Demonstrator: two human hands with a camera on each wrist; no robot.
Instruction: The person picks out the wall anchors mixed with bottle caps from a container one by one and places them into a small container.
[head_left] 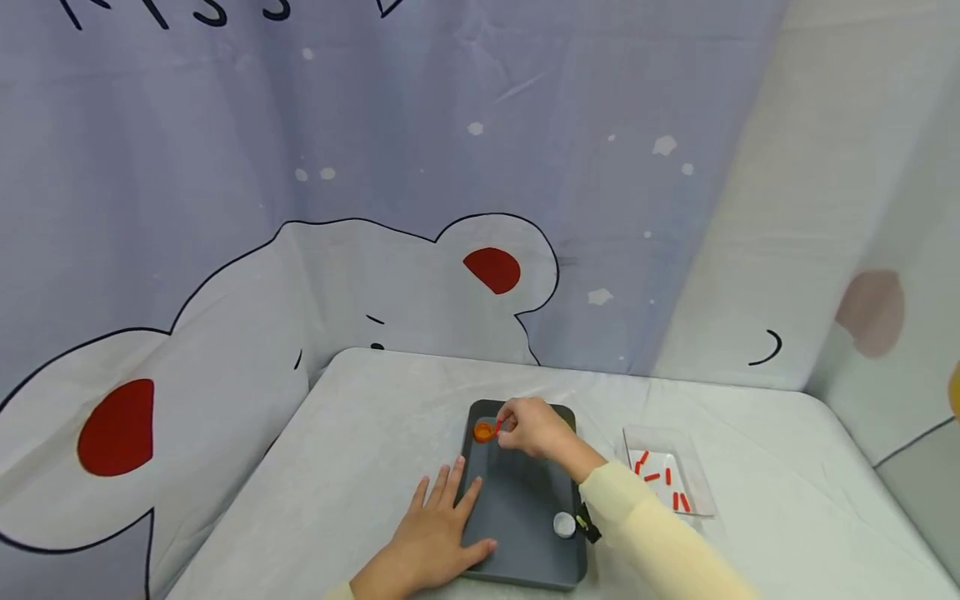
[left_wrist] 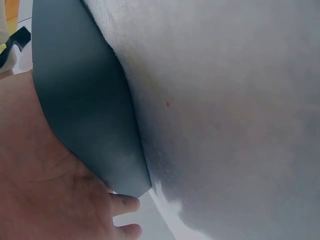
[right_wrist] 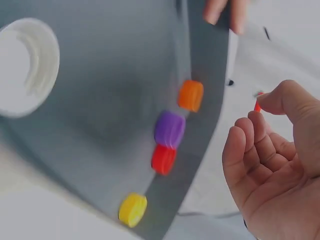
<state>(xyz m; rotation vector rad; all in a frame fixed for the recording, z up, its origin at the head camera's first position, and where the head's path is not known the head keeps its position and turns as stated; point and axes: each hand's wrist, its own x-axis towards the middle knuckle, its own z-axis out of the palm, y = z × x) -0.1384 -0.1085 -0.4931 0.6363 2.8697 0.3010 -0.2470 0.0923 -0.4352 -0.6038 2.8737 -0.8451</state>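
Observation:
My right hand (head_left: 532, 427) pinches a small red stick (right_wrist: 257, 104) between thumb and fingertips. In the head view it is just right of an orange round piece (head_left: 483, 432) at the far left of a grey tray (head_left: 510, 508). My left hand (head_left: 431, 533) lies with fingers spread across the tray's left edge. In the right wrist view, a purple piece (right_wrist: 169, 129), a red piece (right_wrist: 163, 159) and a yellow piece (right_wrist: 132, 209) stand along one side of the tray, near the orange one. My right hand and arm hide these in the head view.
A small white round cup or cap (head_left: 564, 524) sits near the tray's right edge. Right of the tray, a clear shallow box (head_left: 701, 492) holds several red sticks (head_left: 668, 476). A dark strap-like object (head_left: 587, 523) shows beside my right sleeve. White cloth covers the table (head_left: 360, 467).

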